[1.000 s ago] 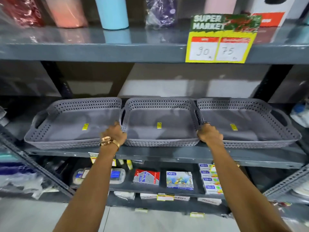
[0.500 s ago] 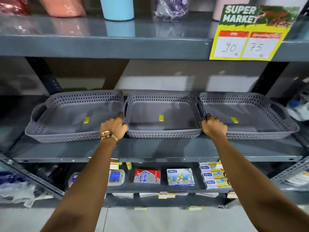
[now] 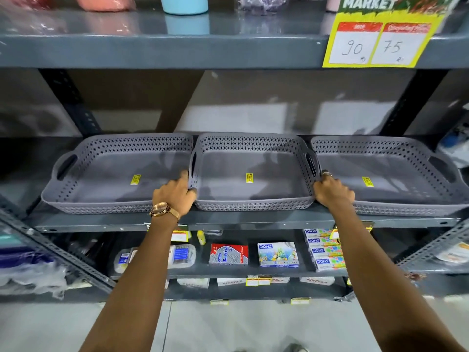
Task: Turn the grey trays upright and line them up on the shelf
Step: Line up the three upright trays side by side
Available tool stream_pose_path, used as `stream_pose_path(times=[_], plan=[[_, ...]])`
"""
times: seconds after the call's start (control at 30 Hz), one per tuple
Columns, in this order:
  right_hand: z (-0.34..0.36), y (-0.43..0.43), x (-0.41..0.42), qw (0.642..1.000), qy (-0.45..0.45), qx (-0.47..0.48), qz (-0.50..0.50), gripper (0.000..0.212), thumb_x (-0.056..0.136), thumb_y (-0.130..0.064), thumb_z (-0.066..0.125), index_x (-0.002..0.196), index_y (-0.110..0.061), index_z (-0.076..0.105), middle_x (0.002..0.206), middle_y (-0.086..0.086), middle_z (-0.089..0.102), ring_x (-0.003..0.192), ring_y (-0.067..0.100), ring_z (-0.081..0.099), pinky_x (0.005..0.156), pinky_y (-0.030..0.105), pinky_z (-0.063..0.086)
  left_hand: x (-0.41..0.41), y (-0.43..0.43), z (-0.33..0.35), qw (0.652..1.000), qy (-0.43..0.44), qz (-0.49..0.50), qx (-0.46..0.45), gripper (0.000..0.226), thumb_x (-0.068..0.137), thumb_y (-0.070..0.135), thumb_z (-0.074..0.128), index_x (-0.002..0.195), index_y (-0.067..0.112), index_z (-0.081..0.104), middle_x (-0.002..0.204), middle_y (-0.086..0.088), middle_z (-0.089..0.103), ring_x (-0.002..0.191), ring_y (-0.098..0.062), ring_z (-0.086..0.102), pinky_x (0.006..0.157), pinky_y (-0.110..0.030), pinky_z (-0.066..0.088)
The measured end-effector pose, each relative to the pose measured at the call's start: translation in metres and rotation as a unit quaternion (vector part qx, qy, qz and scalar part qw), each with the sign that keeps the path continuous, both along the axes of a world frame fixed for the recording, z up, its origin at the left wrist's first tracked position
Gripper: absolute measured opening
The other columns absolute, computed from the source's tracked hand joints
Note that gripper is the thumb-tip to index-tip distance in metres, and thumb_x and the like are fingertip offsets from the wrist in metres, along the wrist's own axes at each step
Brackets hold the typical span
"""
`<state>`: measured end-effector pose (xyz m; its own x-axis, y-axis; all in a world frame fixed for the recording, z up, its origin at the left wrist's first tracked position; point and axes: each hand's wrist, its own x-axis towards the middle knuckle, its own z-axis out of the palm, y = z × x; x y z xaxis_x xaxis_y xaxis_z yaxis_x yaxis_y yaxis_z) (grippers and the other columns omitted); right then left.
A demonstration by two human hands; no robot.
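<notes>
Three grey perforated trays stand upright, side by side, on the middle shelf (image 3: 253,221): the left tray (image 3: 101,199), the middle tray (image 3: 253,146) and the right tray (image 3: 406,209). Each has a small yellow sticker on its floor. My left hand (image 3: 175,194), with a gold watch on the wrist, grips the middle tray's front left corner. My right hand (image 3: 332,191) grips that tray's front right corner, where it meets the right tray. The fingertips are partly hidden behind the rims.
A yellow price sign (image 3: 380,41) marked 90 and 75 hangs from the upper shelf, which holds a blue cup (image 3: 184,5) and wrapped goods. The lower shelf carries stationery boxes (image 3: 278,254). Angled metal struts flank the unit on both sides.
The three trays now sit further back on the shelf and look more evenly in line. Both hands stay on the middle tray's front corners. The camera has tilted down slightly.
</notes>
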<state>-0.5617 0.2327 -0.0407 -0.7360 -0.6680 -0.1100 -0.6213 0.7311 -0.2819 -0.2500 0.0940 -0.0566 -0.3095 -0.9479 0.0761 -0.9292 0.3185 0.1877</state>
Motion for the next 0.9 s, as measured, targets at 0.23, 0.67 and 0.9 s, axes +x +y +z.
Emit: stream_pose_path(times=[0.23, 0.67, 0.9], plan=[[-0.006, 0.017, -0.003, 0.999, 0.026, -0.023, 0.011, 0.030, 0.091, -0.022, 0.038, 0.115, -0.008, 0.050, 0.115, 0.022, 0.064, 0.105, 0.039, 0.059, 0.090, 0.044, 0.042, 0.006, 0.016, 0.002, 1.000, -0.015, -0.003, -0.006, 0.050, 0.091, 0.035, 0.046, 0.135, 0.012, 0.036, 0.114, -0.021, 0.066, 0.102, -0.041, 0.062, 0.081, -0.042, 0.047], [-0.010, 0.017, -0.016, 0.998, 0.046, -0.031, 0.037, 0.034, 0.091, -0.032, 0.038, 0.111, -0.008, 0.051, 0.110, 0.023, 0.065, 0.100, 0.040, 0.061, 0.083, 0.042, 0.042, 0.010, 0.012, -0.001, 0.999, -0.035, -0.012, -0.036, 0.056, 0.089, 0.048, 0.047, 0.134, 0.015, 0.042, 0.109, -0.021, 0.069, 0.099, -0.040, 0.064, 0.077, -0.041, 0.049], [-0.008, 0.020, -0.019, 0.997, 0.056, -0.029, 0.048, 0.038, 0.091, -0.038, 0.039, 0.112, -0.008, 0.050, 0.112, 0.023, 0.064, 0.102, 0.041, 0.060, 0.081, 0.041, 0.041, 0.010, 0.011, -0.001, 0.999, -0.025, -0.002, -0.033, 0.057, 0.089, 0.047, 0.047, 0.138, 0.018, 0.041, 0.110, -0.021, 0.069, 0.100, -0.040, 0.063, 0.079, -0.042, 0.050]])
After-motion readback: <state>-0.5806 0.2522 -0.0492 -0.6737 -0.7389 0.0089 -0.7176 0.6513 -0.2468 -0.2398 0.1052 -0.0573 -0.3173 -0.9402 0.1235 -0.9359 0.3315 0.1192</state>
